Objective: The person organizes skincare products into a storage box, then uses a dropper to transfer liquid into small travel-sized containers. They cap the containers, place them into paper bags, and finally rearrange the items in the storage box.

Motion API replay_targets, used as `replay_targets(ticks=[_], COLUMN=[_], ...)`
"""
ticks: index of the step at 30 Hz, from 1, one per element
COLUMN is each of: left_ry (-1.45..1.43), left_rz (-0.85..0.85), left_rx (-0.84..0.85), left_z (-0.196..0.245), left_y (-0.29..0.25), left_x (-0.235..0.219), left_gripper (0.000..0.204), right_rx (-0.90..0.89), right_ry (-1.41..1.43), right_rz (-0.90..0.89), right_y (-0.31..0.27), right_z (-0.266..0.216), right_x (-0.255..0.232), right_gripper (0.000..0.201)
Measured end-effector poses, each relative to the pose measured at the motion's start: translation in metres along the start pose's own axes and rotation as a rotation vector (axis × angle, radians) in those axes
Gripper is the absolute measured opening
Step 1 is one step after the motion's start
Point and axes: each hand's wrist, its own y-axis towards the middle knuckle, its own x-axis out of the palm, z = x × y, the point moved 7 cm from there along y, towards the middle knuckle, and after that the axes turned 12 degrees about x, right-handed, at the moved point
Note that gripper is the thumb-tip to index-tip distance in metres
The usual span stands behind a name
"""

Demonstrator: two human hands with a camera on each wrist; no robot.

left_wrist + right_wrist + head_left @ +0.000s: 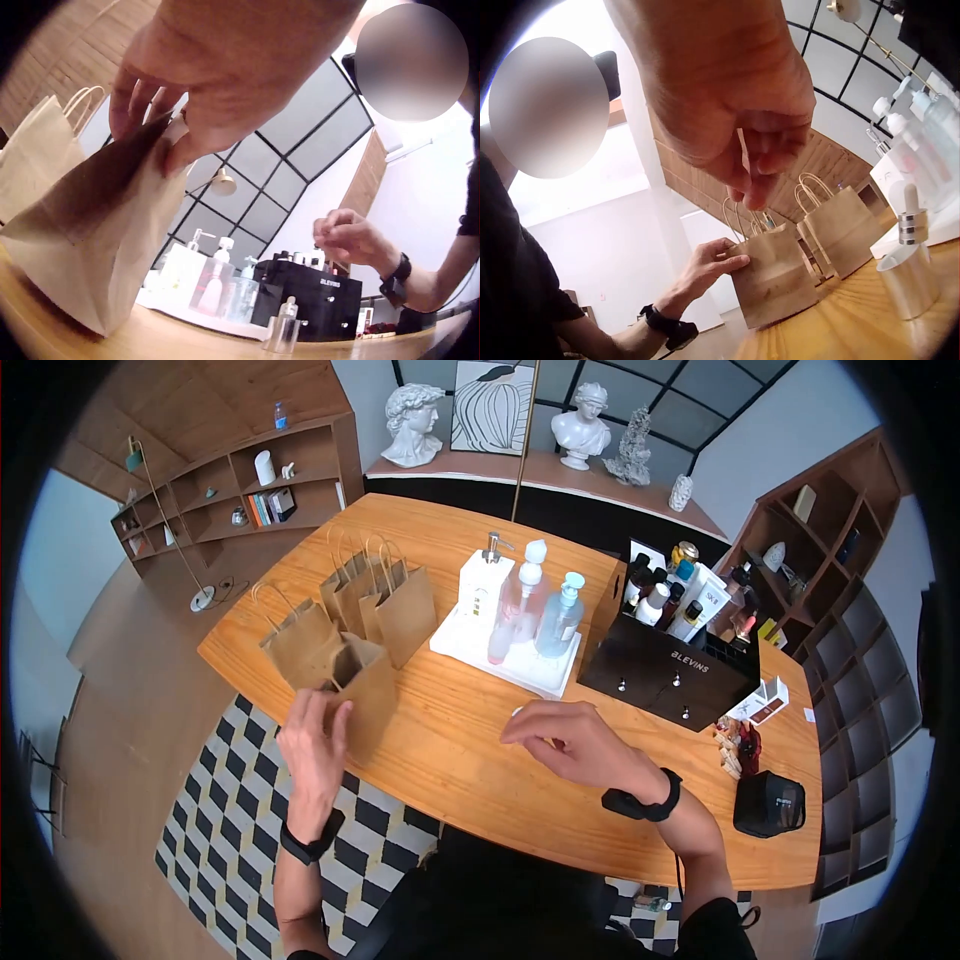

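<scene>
My left hand [313, 732] pinches the top edge of a small brown paper bag [368, 700] at the table's front left. The thumb lies on one side of the bag's wall with fingers on the other. The bag stands upright with its mouth open. My right hand [585, 748] hovers over the table, holding nothing, its fingers loosely bent. Below it stands a small clear dropper bottle [909, 289] with a silver collar and pale bulb, apart from the fingers. In the head view the right hand mostly hides this bottle.
More paper bags [400, 615] with twisted handles stand behind the held one. A white tray [545, 682] carries several pump bottles [483, 585]. To the right is a black cosmetics organizer [665, 670] full of bottles, with a black case [768, 805] nearer the table's right edge.
</scene>
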Motion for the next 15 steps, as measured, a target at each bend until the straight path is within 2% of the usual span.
replay_targets(ticks=[3,7,9,10,12,13,15], left_ry=[0.003,-0.074,-0.127,-0.131,-0.146,-0.149,0.188], left_rz=[0.036,0.044,-0.064,-0.068,0.019,0.015,0.227], left_rx=[-0.094,-0.091,-0.218,-0.214,-0.053,-0.050,0.144], left_z=[-0.031,-0.054,-0.070,-0.073,-0.062,-0.056,-0.020], left_y=[0.004,0.008,0.010,0.011,0.018,0.019,0.019], left_x=[0.005,0.019,0.032,0.034,0.027,0.026,0.001], left_gripper=[0.018,0.019,0.022,0.022,0.024,0.024,0.024], right_rx=[0.014,0.023,0.028,0.033,0.092,0.096,0.145], right_ry=[-0.036,-0.038,-0.020,-0.020,-0.028,-0.026,-0.050], right_rz=[-0.006,-0.001,0.044,0.050,0.023,0.026,0.066], right_y=[-0.011,-0.021,-0.026,-0.029,-0.035,-0.038,-0.046], right_z=[0.004,0.009,0.016,0.017,0.020,0.021,0.027], right_x=[0.001,-0.001,-0.004,-0.006,-0.007,-0.010,-0.014], right_gripper=[0.020,0.019,0.019,0.019,0.021,0.021,0.017])
